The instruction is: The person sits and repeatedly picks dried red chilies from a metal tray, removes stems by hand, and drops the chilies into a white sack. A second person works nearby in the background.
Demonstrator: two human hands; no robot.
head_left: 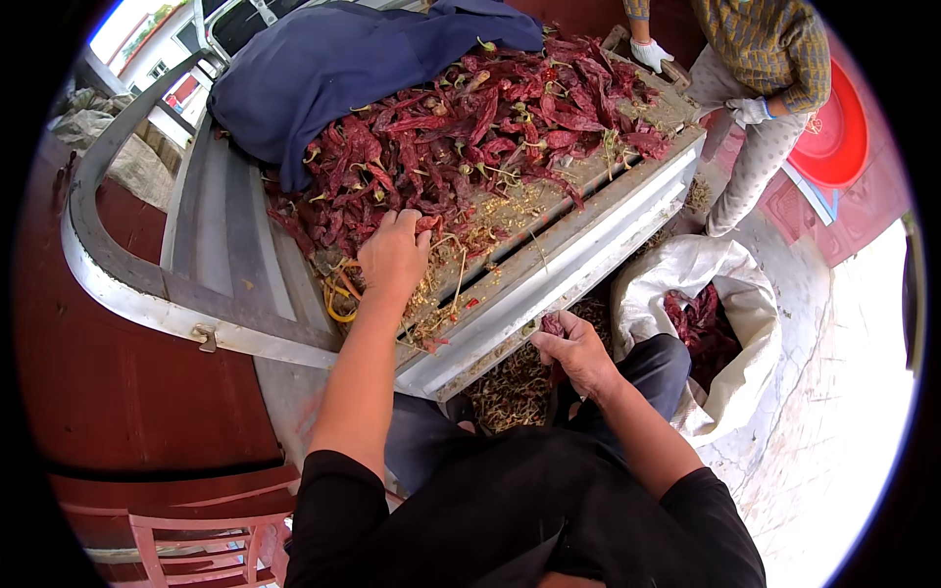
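Observation:
A heap of dried red chili peppers (441, 140) lies on the metal bed of a small truck. At its near edge is my left hand (393, 253), back upward, with a dried chili pepper (428, 223) between thumb and forefinger; the other fingertips are hidden. My right hand (581, 353) is beyond the tailgate edge (559, 283), above the ground litter. Its thumb and fingers pinch a crumpled dark red chili (553, 325). To the right of that hand, a white woven sack (761, 312) stands with its mouth rolled back and dried chilies (702, 331) inside.
Dark blue cloth (345, 81) covers the heap's far left. A co-worker (761, 66) in white gloves stands at the far right corner, beside a red plastic basin (845, 136). Stem litter (507, 389) covers the ground below the tailgate. A curved metal rail (132, 287) bounds the left.

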